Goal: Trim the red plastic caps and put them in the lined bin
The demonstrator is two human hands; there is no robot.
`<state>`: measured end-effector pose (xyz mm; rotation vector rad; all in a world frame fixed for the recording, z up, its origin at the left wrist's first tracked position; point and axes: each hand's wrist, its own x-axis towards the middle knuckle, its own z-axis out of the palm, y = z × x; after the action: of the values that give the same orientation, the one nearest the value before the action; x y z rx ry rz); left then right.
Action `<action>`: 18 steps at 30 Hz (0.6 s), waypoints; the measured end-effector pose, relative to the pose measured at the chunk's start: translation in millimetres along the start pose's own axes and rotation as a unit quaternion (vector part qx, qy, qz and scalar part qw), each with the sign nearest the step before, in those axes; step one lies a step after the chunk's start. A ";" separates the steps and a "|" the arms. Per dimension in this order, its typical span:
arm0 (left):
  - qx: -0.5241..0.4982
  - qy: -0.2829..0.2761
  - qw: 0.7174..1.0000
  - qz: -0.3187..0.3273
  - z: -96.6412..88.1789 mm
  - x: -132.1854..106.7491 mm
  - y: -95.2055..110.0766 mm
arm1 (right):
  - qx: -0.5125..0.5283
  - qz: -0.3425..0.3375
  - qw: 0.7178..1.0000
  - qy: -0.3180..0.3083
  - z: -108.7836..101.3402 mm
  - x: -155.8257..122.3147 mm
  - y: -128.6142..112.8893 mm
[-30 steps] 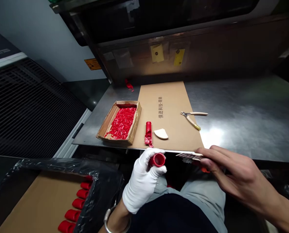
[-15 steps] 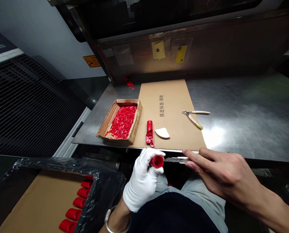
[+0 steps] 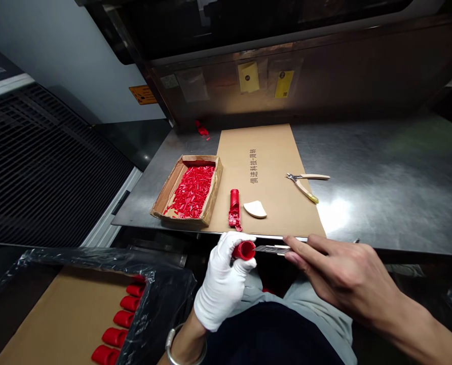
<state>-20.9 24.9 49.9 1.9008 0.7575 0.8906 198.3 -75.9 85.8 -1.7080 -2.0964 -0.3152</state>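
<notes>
Knife (image 3: 272, 249) at the rim of a red tube (image 3: 243, 250)
Left hand (image 3: 221, 286) has its grip around the tube; right hand (image 3: 345, 269), toward three o'clock, pinches the knife.

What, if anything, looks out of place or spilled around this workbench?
Some red scraps lie loose near the back of the metal table, apart from the box of red bits, so they look stray. Also odd: the left hand, holding a red tube, is gloved, while the right hand, holding a knife, is bare.
</notes>
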 end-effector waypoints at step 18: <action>-0.014 0.122 0.990 -0.065 14.8 -1.6 -6.2 | 0.019 0.031 0.999 0.006 14.2 2.0 -9.1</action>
<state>-10.7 19.6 38.7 1.7152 0.9978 1.0571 186.7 -70.1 74.8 -1.7413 -2.0238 -0.2654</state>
